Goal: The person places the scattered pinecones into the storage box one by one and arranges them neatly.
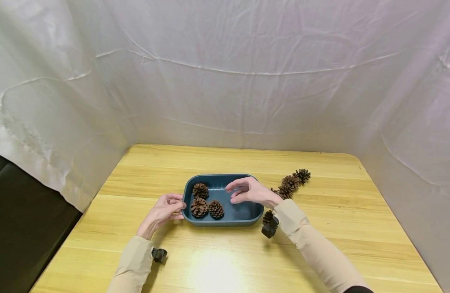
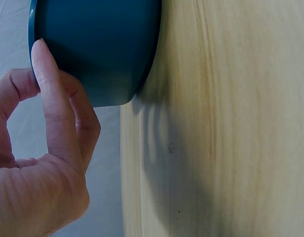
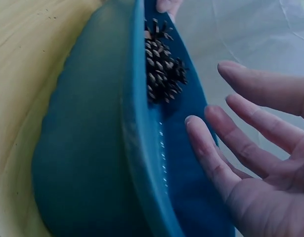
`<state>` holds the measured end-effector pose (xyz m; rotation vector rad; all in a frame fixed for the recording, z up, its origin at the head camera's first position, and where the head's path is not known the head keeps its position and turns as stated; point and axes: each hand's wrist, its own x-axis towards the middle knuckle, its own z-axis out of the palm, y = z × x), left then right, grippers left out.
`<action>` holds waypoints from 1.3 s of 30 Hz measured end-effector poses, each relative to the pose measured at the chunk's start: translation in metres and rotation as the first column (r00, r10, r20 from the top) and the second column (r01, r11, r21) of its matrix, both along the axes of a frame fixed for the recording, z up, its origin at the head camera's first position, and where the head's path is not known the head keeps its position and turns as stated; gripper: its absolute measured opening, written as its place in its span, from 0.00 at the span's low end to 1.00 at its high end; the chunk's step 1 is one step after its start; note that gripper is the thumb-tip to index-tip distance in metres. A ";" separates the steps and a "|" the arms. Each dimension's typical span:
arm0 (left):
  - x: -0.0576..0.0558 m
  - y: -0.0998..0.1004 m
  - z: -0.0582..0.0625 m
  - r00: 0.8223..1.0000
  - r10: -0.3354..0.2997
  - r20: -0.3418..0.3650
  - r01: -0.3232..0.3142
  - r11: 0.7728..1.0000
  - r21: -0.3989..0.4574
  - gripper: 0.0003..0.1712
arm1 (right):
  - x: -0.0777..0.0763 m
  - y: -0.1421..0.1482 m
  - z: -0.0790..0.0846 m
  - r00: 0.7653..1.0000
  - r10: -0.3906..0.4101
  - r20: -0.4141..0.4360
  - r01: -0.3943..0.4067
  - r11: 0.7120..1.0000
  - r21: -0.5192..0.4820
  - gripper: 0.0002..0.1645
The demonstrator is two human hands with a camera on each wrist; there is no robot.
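Observation:
A dark blue, rounded rectangular tray (image 1: 221, 223) lies on the table with three brown pine cones in its left part: one pine cone (image 1: 200, 190) at the back, another (image 1: 199, 207) in front of it and a third (image 1: 216, 209) beside that. My left hand (image 1: 162, 212) pinches the tray's left end at the rim, fingers and thumb on either side of the wall (image 2: 97, 54). Over the tray's right half hovers my right hand (image 1: 253, 193), its fingers spread and slightly bent, holding nothing. In the right wrist view those fingertips (image 3: 196, 126) overlap the far wall.
To the tray's right, several more pine cones lie in a slanting row, with a dark pine cone (image 1: 302, 176) farthest back and a brown one (image 1: 290, 182) before it. Another pine cone (image 1: 267, 217) sits near the right wrist. Pale curtains (image 1: 239, 101) stand around the wooden table (image 1: 357, 228).

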<state>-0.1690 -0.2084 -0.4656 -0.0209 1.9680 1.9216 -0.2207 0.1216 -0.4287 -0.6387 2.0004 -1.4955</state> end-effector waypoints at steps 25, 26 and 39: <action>0.001 0.000 -0.001 1.000 0.006 0.001 -0.006 1.000 -0.001 0.25 | 0.016 0.066 -0.006 0.979 -0.188 -0.075 0.178 0.976 -0.123 0.30; 0.001 -0.001 -0.001 1.000 0.005 0.001 -0.005 1.000 0.001 0.25 | 0.017 0.069 -0.008 0.977 -0.199 -0.076 0.189 0.975 -0.120 0.30; 0.000 -0.001 -0.002 1.000 0.019 0.008 -0.018 1.000 -0.007 0.24 | 0.024 0.106 -0.025 0.951 -0.299 -0.073 0.287 0.948 -0.140 0.29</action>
